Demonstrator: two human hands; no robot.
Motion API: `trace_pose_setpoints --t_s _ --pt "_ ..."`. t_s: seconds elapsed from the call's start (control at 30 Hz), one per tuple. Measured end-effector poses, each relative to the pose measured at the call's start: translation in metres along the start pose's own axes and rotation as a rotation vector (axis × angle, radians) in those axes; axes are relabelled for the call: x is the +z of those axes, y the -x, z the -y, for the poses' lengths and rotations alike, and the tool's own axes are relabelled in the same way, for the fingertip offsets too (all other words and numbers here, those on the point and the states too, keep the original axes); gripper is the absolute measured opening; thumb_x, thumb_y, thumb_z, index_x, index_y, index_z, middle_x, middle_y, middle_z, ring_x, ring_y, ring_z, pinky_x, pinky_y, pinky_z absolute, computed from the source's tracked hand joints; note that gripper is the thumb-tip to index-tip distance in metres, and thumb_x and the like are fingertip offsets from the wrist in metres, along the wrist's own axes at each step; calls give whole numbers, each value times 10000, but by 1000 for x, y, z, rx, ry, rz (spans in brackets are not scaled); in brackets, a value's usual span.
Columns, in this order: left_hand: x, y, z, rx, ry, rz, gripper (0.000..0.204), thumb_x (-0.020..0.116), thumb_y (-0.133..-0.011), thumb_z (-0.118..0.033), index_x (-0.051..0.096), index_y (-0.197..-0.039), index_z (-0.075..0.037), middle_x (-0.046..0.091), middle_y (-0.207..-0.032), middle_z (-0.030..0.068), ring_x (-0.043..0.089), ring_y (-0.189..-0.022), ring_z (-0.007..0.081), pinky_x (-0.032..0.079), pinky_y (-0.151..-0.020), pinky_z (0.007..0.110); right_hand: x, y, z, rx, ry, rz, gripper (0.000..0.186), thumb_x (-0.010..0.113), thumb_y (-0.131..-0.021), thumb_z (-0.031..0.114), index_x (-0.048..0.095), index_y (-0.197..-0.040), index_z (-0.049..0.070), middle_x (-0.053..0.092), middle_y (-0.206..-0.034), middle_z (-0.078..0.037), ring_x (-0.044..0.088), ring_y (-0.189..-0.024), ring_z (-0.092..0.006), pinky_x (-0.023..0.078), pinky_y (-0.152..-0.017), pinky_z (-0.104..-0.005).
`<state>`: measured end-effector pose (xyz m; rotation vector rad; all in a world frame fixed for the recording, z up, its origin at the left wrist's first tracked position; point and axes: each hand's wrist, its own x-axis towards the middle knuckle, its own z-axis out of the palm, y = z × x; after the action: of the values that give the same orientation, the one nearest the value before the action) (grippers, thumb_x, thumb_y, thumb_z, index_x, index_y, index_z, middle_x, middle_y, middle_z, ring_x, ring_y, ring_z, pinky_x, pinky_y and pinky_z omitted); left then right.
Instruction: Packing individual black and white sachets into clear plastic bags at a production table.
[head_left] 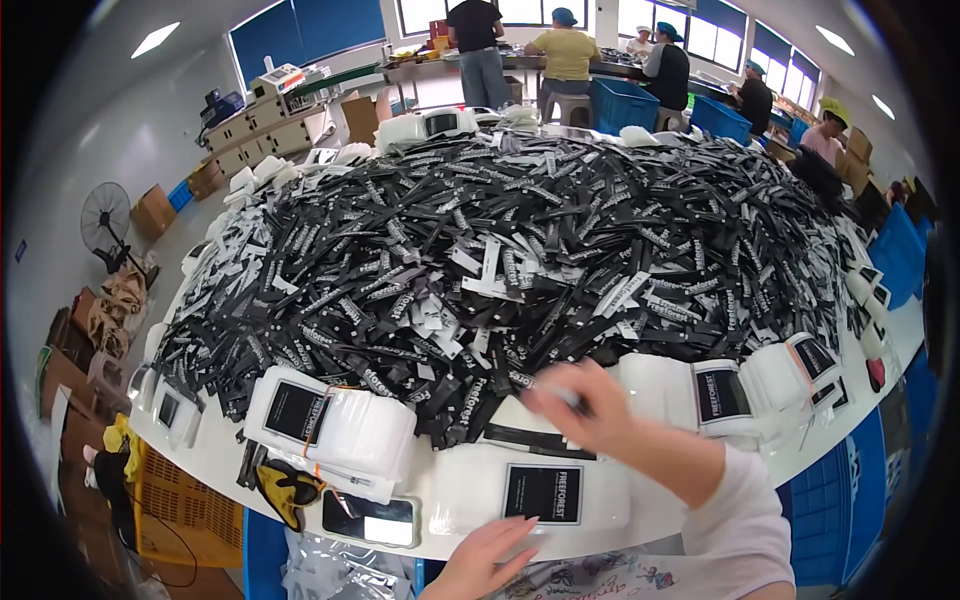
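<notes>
At the near table edge my left hand [485,560] rests its outstretched fingertips on the lower edge of a white plastic bag with a black label [543,494]. That bag lies flat in front of me. Over the near side of a big heap of black and white printed strips [560,240] is my right hand [590,408], its fingers smeared by motion. Something dark shows at those fingers; whether they hold it I cannot tell. Just below the right hand, a black strip [525,438] lies beside the labelled bag.
Left of the bag are a banded stack of white bags [370,435], a phone [371,519] and a yellow-black object [285,492]. More banded bag stacks [720,395] stand at right. Blue crates [830,500] and a yellow crate [190,500] flank the table. Several people work at the back.
</notes>
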<state>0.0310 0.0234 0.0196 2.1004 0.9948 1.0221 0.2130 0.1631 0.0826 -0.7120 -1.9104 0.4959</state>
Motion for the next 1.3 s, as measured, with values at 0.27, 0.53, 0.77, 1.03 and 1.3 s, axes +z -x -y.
trace_pose_setpoints --t_s 0.27,0.53,0.77,1.03,1.3 --pt "54 -8 34 57 -310 292 485 608 -760 -284 467 -1192 -114 414 -1270 93 372 -1187 280 312 -955 429 -16 226 18 573 213 -327 118 435 -882 126 414 -807 39 496 -683 -68 444 -505 -114 397 -485 -251" --pt "30 -27 13 -10 -168 69 271 616 -717 -80 611 -988 -74 613 -952 89 594 -806 269 477 -695 336 -21 237 9 738 -154 -636 178 497 -846 119 466 -690 41 502 -586 -38 459 -482 -89 351 -431 -225" --pt "59 -23 -17 220 -306 150 272 636 -639 -34 652 -902 -100 579 -803 22 553 -648 206 445 -567 296 -23 197 48 1120 -427 -405 203 605 -784 176 486 -678 49 459 -546 18 412 -447 -60 335 -429 -211" --pt "56 -20 -24 292 -334 158 256 620 -638 -94 607 -892 -61 531 -808 37 510 -735 205 386 -582 336 -23 190 64 1067 -197 -358 174 655 -718 107 547 -797 -3 497 -611 10 431 -553 -54 361 -478 -213" --pt "62 -22 -12 230 -305 0 967 737 -531 -469 263 -1295 -115 248 -1275 264 300 -1144 438 217 -924 565 -15 174 88 914 -202 49 250 674 -724 243 624 -861 40 558 -610 -45 476 -519 -84 394 -482 -241"
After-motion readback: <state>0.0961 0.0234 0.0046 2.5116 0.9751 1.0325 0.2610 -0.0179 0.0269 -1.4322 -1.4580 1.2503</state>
